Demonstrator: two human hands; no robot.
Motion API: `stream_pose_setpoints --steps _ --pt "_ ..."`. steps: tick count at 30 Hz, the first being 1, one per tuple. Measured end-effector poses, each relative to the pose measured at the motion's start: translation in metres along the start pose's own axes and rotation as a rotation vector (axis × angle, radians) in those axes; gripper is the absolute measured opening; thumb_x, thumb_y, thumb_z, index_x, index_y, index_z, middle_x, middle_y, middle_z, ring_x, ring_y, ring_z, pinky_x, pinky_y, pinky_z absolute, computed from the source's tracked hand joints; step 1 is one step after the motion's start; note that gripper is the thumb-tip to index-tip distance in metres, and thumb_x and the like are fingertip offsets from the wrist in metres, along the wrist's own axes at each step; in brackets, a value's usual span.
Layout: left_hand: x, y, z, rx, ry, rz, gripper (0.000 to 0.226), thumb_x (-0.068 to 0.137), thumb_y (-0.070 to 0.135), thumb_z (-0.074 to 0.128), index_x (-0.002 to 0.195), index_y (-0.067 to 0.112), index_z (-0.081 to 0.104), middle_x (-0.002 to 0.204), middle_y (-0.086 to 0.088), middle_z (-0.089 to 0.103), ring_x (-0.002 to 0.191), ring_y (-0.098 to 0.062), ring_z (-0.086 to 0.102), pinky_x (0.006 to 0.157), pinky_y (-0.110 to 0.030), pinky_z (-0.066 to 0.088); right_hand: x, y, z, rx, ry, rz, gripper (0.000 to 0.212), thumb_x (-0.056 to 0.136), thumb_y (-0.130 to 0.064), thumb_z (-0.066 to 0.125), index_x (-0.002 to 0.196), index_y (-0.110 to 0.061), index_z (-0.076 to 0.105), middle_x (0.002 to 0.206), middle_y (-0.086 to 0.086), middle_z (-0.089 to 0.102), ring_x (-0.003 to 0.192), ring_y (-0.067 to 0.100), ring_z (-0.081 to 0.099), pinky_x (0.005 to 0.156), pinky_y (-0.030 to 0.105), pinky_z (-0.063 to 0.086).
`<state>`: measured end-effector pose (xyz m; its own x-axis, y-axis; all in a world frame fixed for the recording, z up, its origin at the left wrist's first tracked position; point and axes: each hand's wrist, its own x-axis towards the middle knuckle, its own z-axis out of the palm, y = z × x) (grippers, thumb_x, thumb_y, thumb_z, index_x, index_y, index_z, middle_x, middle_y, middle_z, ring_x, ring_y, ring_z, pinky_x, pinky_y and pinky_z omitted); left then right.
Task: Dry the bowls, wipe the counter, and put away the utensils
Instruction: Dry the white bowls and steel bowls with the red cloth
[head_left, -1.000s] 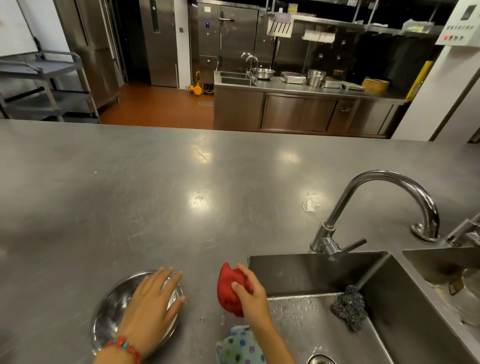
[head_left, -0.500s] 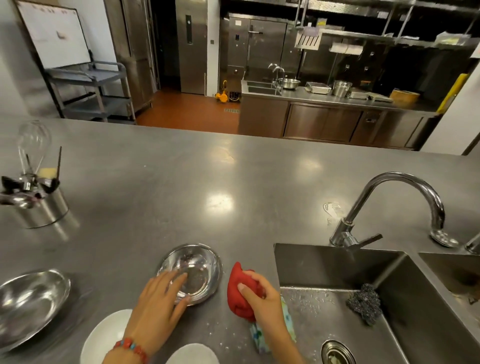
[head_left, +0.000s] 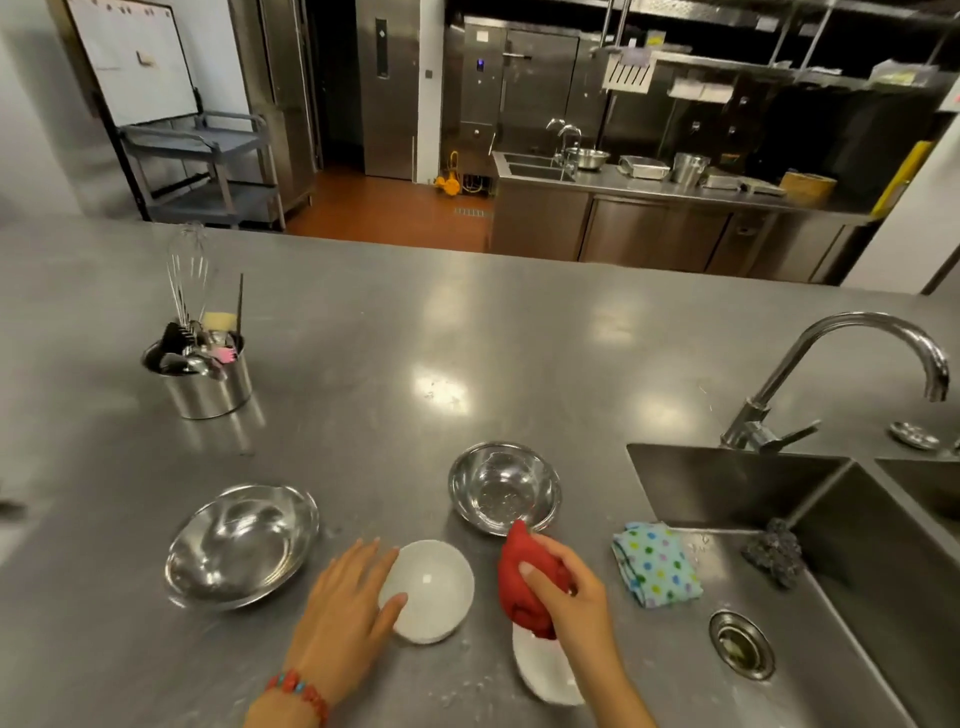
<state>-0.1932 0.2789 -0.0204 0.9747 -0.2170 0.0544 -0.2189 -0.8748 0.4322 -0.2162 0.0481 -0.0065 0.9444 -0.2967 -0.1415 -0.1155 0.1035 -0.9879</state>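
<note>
We note a steel counter (head_left: 467, 332) with a sink (head_left: 857, 582) set into its 4 o'clock quarter. The left hand (head_left: 345, 608) lies with fingers straight and slightly spread, fingertips and thumb touching the left rim of a small white bowl (head_left: 431, 590) near 6 o'clock; the fingers do not curl round it. A red bead bracelet (head_left: 298, 688) sits on that wrist. The right hand (head_left: 569, 597) grips a bunched red cloth (head_left: 524, 577), fingers and thumb curled round it, at about 5 o'clock. The cloth's upper tip meets the near rim of a small steel bowl (head_left: 504, 486); we cannot tell whether it touches or merely overlaps. That bowl stands upright, just beyond the white bowl, with droplets visible inside.

Beneath the right wrist lies a second white dish (head_left: 545, 675), partly hidden. At 8 o'clock a larger steel bowl (head_left: 241, 545) rests tilted on the counter, well apart from the left hand. At 10 o'clock a steel canister (head_left: 210, 387) holds utensils, among them a whisk (head_left: 188, 270) standing upright.

A folded, spotted cloth (head_left: 655, 569) lies on the sink's left edge, at 4 o'clock from the steel bowl. A dark scouring pad (head_left: 774, 553) rests inside the basin, with the drain (head_left: 740, 644) nearer us. The tap (head_left: 852, 358) arches over the far side of the sink. Water specks mark the counter near the white dishes.
</note>
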Motion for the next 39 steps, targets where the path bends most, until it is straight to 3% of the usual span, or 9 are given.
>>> stream_pose_setpoints --steps 4,8,10,15,19,23,28,33,39 --pt "-0.019 -0.031 -0.007 0.003 -0.022 0.041 0.112 0.068 0.078 -0.015 0.131 0.01 0.048 0.139 -0.014 0.046 0.134 -0.031 0.035 0.11 -0.042 0.027 -0.028 0.011 0.03 0.009 0.053 0.01 0.028 0.079 0.002 0.066 0.099 -0.018 0.067 0.096 0.006 0.068 0.082 0.014 0.064 0.056 0.014 0.052" --pt "-0.027 -0.046 0.001 -0.009 -0.121 0.018 0.081 0.082 0.069 0.006 0.141 0.019 0.029 0.152 -0.004 0.024 0.141 -0.019 0.018 0.115 -0.03 0.016 -0.044 0.019 0.04 -0.029 0.098 -0.001 0.027 0.078 0.001 0.067 0.092 -0.022 0.066 0.092 -0.001 0.066 0.083 0.011 0.062 0.06 0.011 0.051" --pt "-0.028 -0.045 0.004 -0.101 -0.098 -0.004 0.084 0.082 0.071 0.01 0.137 0.014 0.037 0.147 -0.009 0.034 0.137 -0.023 0.028 0.113 -0.03 0.02 -0.047 0.024 0.041 -0.041 0.116 0.004 0.025 0.078 0.0 0.068 0.094 -0.019 0.066 0.093 0.002 0.067 0.084 0.013 0.061 0.06 0.011 0.051" --pt "-0.019 -0.041 0.027 -0.394 -0.086 -0.182 0.049 0.091 0.025 0.053 0.136 0.011 0.04 0.143 -0.011 0.04 0.133 -0.024 0.036 0.111 -0.03 0.023 -0.041 0.034 0.045 -0.103 0.104 0.018 0.025 0.079 -0.001 0.068 0.1 -0.013 0.066 0.098 0.005 0.066 0.087 0.015 0.06 0.064 0.012 0.05" --pt "-0.004 -0.033 0.046 -0.664 -0.072 -0.43 0.055 0.089 0.023 0.057 0.139 0.011 0.035 0.141 -0.015 0.042 0.121 -0.03 0.048 0.1 -0.038 0.043 -0.03 0.038 0.048 -0.112 0.096 0.026 0.024 0.078 -0.003 0.069 0.095 -0.021 0.065 0.096 0.0 0.066 0.087 0.012 0.06 0.064 0.01 0.05" --pt "0.011 -0.032 0.061 -0.955 -0.121 -0.612 0.053 0.09 0.019 0.055 0.138 0.012 0.034 0.137 -0.012 0.044 0.108 -0.032 0.056 0.05 -0.022 0.056 -0.023 0.041 0.049 -0.111 0.075 0.051 0.024 0.079 -0.005 0.068 0.093 -0.024 0.065 0.095 -0.003 0.067 0.087 0.012 0.061 0.067 0.014 0.051" --pt "0.018 -0.032 0.066 -1.289 -0.232 -0.677 0.033 0.092 0.01 0.05 0.123 0.022 0.047 0.107 -0.003 0.057 0.084 -0.024 0.063 0.064 -0.04 0.06 -0.013 0.042 0.046 -0.111 0.066 0.068 0.025 0.079 -0.004 0.068 0.097 -0.022 0.066 0.097 -0.004 0.067 0.088 0.008 0.062 0.062 0.008 0.049" --pt "0.024 -0.035 0.07 -1.405 -0.259 -0.702 0.036 0.091 0.0 0.045 0.119 0.023 0.047 0.116 -0.01 0.056 0.101 -0.039 0.059 0.067 -0.046 0.059 -0.001 0.045 0.046 -0.169 0.065 0.104 0.028 0.079 -0.007 0.068 0.103 -0.021 0.066 0.103 -0.001 0.067 0.095 0.014 0.061 0.065 0.012 0.051" --pt "0.025 -0.036 0.075 -1.384 -0.212 -0.659 0.041 0.087 -0.008 0.044 0.106 0.026 0.055 0.103 -0.006 0.063 0.088 -0.033 0.063 0.063 -0.043 0.059 0.007 0.043 0.049 -0.195 0.039 0.1 0.026 0.079 -0.011 0.07 0.098 -0.029 0.066 0.101 -0.004 0.068 0.094 0.015 0.063 0.071 0.018 0.055"
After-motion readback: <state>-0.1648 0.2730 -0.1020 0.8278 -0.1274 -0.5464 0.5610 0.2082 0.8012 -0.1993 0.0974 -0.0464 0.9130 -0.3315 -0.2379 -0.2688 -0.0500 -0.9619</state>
